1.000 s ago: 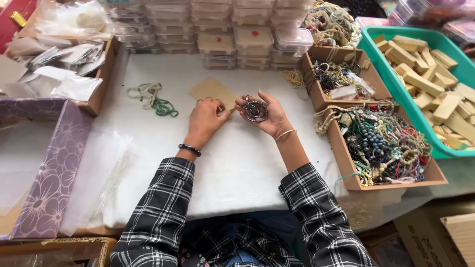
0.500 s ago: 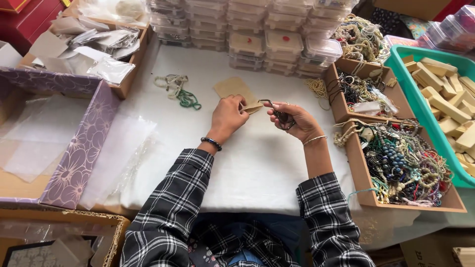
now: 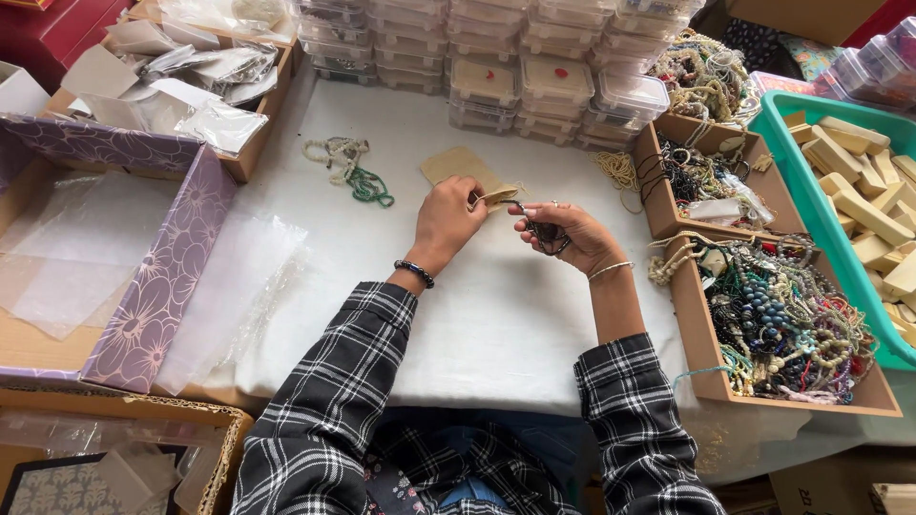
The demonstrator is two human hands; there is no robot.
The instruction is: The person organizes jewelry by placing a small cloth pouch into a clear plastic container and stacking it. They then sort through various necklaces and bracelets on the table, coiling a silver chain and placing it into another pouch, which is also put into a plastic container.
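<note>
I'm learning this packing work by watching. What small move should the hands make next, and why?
Probably slip the dark bead bracelet into the small tan pouch: the left hand pinches the pouch's edge right beside the right hand, which holds the bracelet up at that edge, over the white cloth.

Both arms reach forward from the bottom of the view, sleeves in black-and-white plaid pushed to mid-forearm, forearms angling inward so the hands nearly meet. The left hand (image 3: 447, 221) shows its back to the camera, knuckles up, wrist slightly bent, a dark bead band around the wrist. Its thumb and forefinger are pinched together at the tips, pointing right toward the other hand. The right hand (image 3: 563, 234) is turned palm-inward, fingers curled loosely, thumb and forefinger closed in a pinch facing the left fingertips, just apart from them. A thin pale bangle rings the right wrist. The right elbow is bent more sharply than the left.
</note>
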